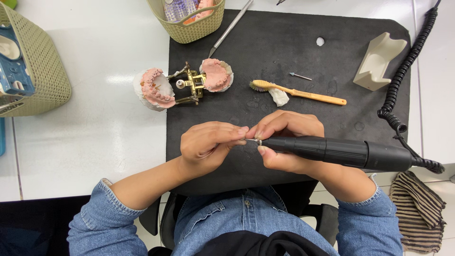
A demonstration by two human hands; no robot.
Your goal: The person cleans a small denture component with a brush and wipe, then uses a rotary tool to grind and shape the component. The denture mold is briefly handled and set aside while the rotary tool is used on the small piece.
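My right hand [286,140] grips a black rotary handpiece [346,152] lying across it, its thin metal tip pointing left. My left hand [208,144] pinches that metal tip [251,140] between thumb and fingers, right where the two hands meet over the black mat [284,38]. A coiled black cord [403,71] runs from the handpiece's rear up the right side. Whatever sits between the left fingertips beyond the tip is hidden.
A brass articulator [189,85] with pink-and-white dental casts lies open at the mat's left edge. An orange toothbrush [303,93], a small bur [299,76], a beige handpiece rest [379,59], a metal spatula [232,26] and two woven baskets [194,23] surround the hands.
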